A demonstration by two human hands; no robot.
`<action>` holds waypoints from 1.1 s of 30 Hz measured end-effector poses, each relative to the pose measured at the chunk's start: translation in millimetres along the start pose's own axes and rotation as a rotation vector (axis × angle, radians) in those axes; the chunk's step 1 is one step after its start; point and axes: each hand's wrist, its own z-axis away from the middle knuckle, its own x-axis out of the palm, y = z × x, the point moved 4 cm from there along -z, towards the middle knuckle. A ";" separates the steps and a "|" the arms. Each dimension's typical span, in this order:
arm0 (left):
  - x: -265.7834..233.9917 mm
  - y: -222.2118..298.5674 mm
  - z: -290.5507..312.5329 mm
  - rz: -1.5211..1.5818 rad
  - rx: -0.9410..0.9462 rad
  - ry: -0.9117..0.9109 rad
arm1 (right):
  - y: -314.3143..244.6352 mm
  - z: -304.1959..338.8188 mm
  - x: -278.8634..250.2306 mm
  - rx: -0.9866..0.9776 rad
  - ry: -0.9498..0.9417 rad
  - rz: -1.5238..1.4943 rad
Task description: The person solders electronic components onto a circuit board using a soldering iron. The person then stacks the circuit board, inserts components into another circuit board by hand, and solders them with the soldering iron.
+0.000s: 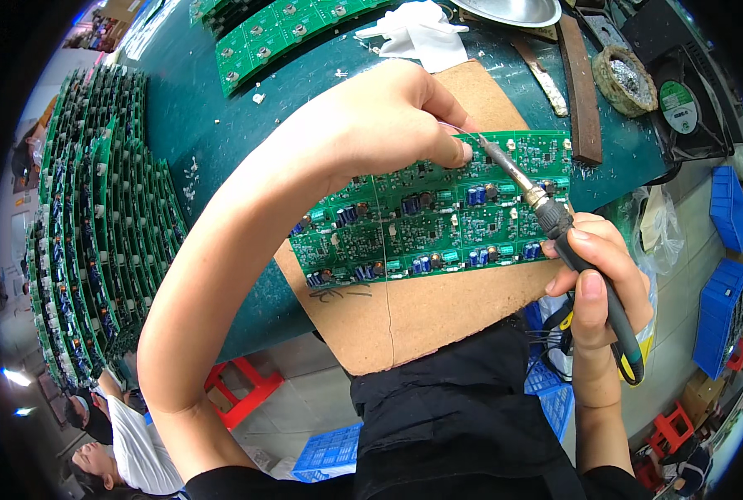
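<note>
We observed the green circuit board lying on a brown sheet. The right hand gripped a soldering iron, its tip near the board's upper edge; the left hand, above the board, pinched a thin wire that reached toward the iron's tip.

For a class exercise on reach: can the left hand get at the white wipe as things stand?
Probably yes: the white wipe lies just beyond the left hand, with nothing visible between them, though the hand may first have to release the thin wire it seems to hold.
</note>
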 end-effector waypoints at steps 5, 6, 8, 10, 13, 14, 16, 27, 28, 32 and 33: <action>-1.1 3.5 1.6 0.051 0.003 -0.001 | 3.1 9.0 -6.1 0.094 0.044 -0.088; -0.9 3.1 0.8 0.051 0.003 -0.001 | 2.5 10.3 -6.7 0.110 0.091 -0.082; -0.1 2.2 -1.1 0.047 0.007 -0.025 | 3.7 10.2 -6.1 0.088 0.200 -0.001; 0.4 0.5 -1.1 0.050 0.011 -0.020 | 2.4 15.6 -7.9 0.095 0.183 -0.053; -0.2 2.7 0.0 0.051 0.020 -0.007 | 0.5 15.1 -11.5 0.041 0.112 -0.053; -0.3 3.4 0.1 0.051 0.025 -0.003 | -2.6 13.8 -10.9 -0.017 0.059 0.003; 0.1 2.7 -0.5 0.053 0.030 -0.003 | -7.3 13.6 -5.4 0.029 0.049 -0.044; -0.2 3.9 1.9 0.021 0.006 0.025 | -4.1 17.4 6.0 0.030 0.089 -0.033; -0.5 4.4 2.5 0.013 0.003 0.037 | -4.3 17.4 6.0 0.053 0.080 -0.044; -0.3 4.0 3.8 0.009 -0.012 0.054 | -4.0 17.4 8.0 0.059 0.055 -0.033; -0.1 4.4 3.5 0.010 -0.011 0.055 | -3.8 17.5 8.0 0.061 0.057 -0.026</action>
